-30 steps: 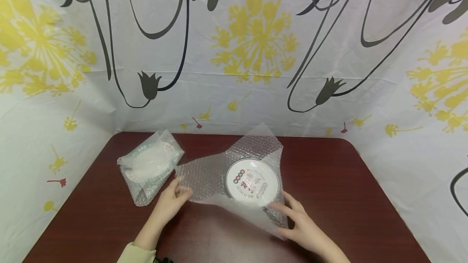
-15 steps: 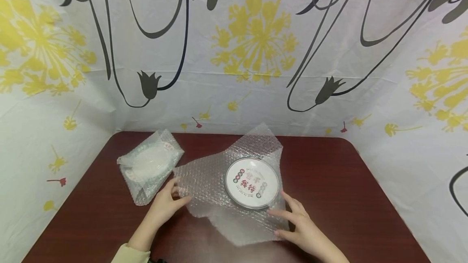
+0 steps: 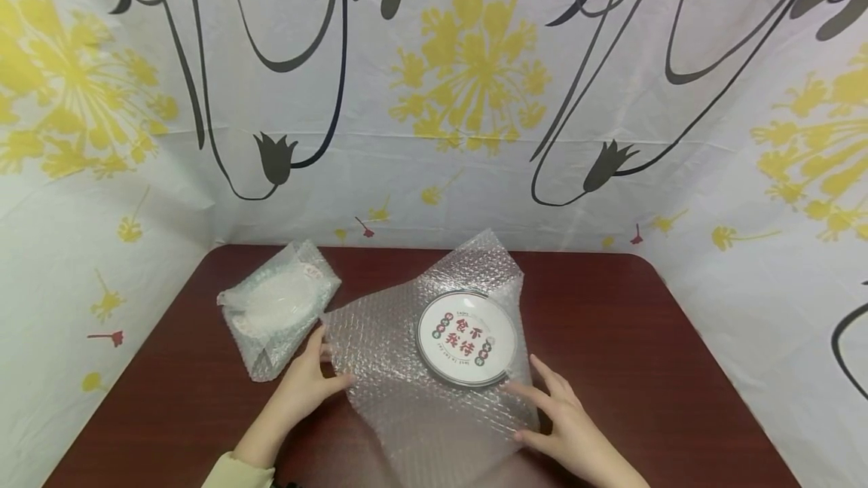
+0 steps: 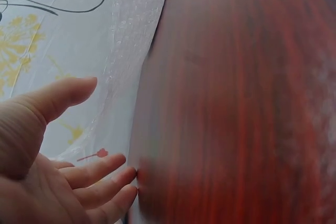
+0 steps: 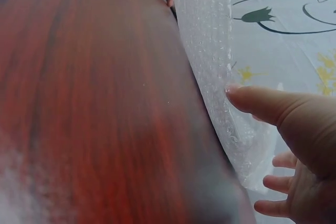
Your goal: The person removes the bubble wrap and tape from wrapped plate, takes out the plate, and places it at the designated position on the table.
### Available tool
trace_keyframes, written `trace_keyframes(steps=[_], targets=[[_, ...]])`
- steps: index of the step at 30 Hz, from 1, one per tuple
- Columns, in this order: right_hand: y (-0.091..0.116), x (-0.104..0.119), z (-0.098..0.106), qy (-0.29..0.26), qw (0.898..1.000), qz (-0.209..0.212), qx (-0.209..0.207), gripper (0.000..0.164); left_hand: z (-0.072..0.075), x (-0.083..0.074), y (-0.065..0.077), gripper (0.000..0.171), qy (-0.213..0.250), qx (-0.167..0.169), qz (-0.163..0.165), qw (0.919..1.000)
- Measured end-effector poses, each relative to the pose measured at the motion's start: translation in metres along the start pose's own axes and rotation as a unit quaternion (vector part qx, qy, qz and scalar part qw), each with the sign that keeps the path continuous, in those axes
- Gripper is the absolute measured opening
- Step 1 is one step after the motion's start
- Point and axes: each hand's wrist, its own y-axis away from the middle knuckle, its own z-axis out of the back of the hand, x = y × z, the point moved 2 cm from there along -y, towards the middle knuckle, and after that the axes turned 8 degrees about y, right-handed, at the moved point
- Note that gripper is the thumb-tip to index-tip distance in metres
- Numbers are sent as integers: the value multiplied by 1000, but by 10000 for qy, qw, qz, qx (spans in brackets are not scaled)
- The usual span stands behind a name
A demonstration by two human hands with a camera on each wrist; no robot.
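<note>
In the head view, a round white plate (image 3: 467, 338) with red printed characters and a dark rim lies on an unfolded sheet of bubble wrap (image 3: 383, 352). My left hand (image 3: 305, 382) is at the sheet's left edge, thumb apart from the fingers; in the left wrist view that hand (image 4: 79, 166) has relaxed fingers and pinches nothing. At the lower right, my right hand (image 3: 566, 424) has its fingers spread along the sheet's edge, close to the plate. The right wrist view shows the right thumb (image 5: 262, 103) against the bubble wrap (image 5: 210, 61).
A second white dish, wrapped in a bubble wrap packet (image 3: 279, 307), lies on the far left of the dark red wooden table (image 3: 597, 307). Behind the table and along both sides hangs a white cloth (image 3: 434, 172) with yellow and grey flower prints.
The near flap of bubble wrap has come down off the plate and now spreads toward me, uncovering the print. Both hands have shifted only slightly.
</note>
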Motion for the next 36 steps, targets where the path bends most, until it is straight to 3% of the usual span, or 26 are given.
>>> trace_keyframes(steps=[8,21,25,30,36], targets=[[2,-1,3,160,9991,-389,-10,65,-3,1,-1,123,-113,83,-137,9998],[6,-13,13,270,9956,-897,-51,65,4,-2,-1,135,-446,52,-80,9990],[7,-19,15,268,9954,-906,-136,64,4,-2,-2,135,-482,-90,-145,9987],[8,-24,18,350,9937,-1040,-222,63,4,-2,-2,133,-787,-159,-449,9958],[8,-30,22,339,9892,-1428,-43,60,2,1,-1,123,-1124,80,-498,9924]])
